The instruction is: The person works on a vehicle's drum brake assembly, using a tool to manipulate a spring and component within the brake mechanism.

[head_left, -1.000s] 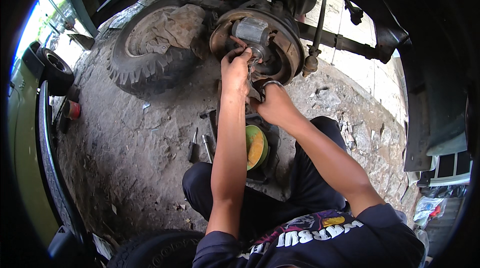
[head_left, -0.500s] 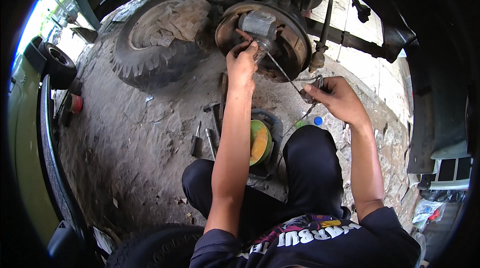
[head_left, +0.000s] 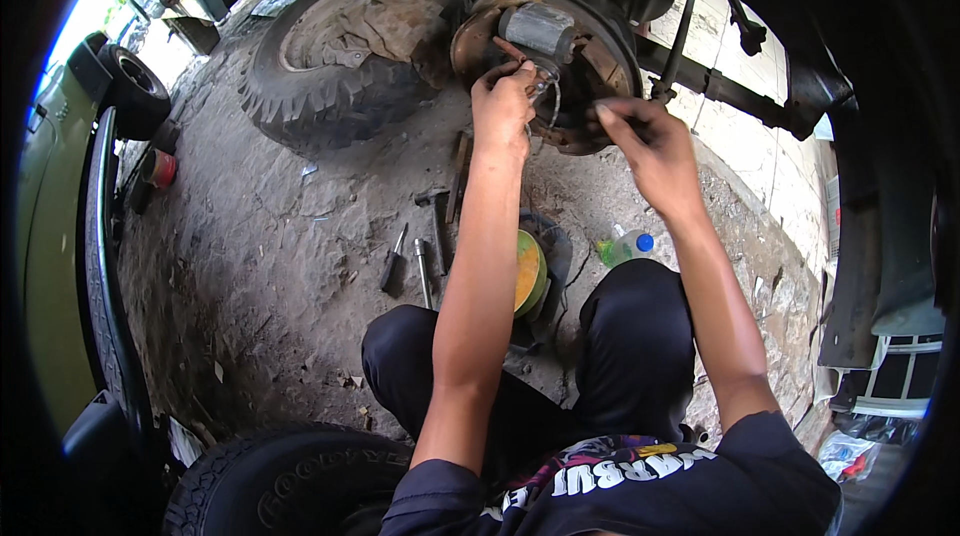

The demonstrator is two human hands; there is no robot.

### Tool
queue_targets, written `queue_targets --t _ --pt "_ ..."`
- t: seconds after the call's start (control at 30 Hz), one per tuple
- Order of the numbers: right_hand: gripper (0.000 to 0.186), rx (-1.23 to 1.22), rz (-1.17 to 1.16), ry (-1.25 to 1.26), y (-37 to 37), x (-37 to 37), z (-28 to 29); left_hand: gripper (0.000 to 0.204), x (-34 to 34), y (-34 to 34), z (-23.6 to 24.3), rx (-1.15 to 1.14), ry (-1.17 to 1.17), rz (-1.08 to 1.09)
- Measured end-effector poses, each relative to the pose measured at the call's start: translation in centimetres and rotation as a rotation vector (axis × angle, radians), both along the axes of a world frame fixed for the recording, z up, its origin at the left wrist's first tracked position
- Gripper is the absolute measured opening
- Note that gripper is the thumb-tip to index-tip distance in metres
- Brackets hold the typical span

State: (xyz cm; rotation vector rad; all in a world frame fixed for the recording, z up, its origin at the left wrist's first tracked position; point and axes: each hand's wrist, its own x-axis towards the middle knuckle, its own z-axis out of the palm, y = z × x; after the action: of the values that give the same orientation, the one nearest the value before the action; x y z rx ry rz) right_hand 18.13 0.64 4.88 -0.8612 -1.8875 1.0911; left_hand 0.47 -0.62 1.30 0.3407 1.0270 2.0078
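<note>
In front of the rusty brake drum assembly (head_left: 625, 76), my left hand (head_left: 503, 111) is closed, pinching a thin dark cord or wire (head_left: 557, 101) that hangs in a loop at its fingertips. Close to the same spot is a small shiny metal part I cannot make out. A grey cylindrical hub (head_left: 538, 29) juts from the assembly just above these fingers. My right hand (head_left: 655, 151) is raised beside the assembly's lower right edge, its fingers smeared by motion; whether anything is in them does not show.
A worn tyre (head_left: 330, 101) with a crumpled brown cloth (head_left: 385, 21) lies at the far left. On the dirt are a hammer (head_left: 437, 221), a screwdriver (head_left: 394, 261), a metal bar (head_left: 424, 271), a green bowl (head_left: 533, 276) and a bottle with blue cap (head_left: 627, 247). Another tyre (head_left: 290, 486) is near.
The cord, stretched between both hands before, now loops slackly by my left hand. My right hand has moved up toward the brake assembly. The view has shifted slightly.
</note>
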Motion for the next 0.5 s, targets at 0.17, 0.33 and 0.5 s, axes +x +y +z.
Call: queue_targets --t 0.17,0.33,0.5 --pt "0.032 -0.678 0.19 0.411 0.9 -3.5 -1.7 0.008 -0.8 0.0 -0.5 0.037 0.005 -0.046" --pt "0.026 -0.903 0.224 0.487 2.2 -5.4 -2.8 0.006 -0.8 0.3 -0.6 0.051 -0.009 -0.067" --pt "0.024 -1.115 0.366 0.571 3.1 -6.1 -3.4 0.006 -0.8 -0.1 -0.4 -0.025 0.032 -0.045"
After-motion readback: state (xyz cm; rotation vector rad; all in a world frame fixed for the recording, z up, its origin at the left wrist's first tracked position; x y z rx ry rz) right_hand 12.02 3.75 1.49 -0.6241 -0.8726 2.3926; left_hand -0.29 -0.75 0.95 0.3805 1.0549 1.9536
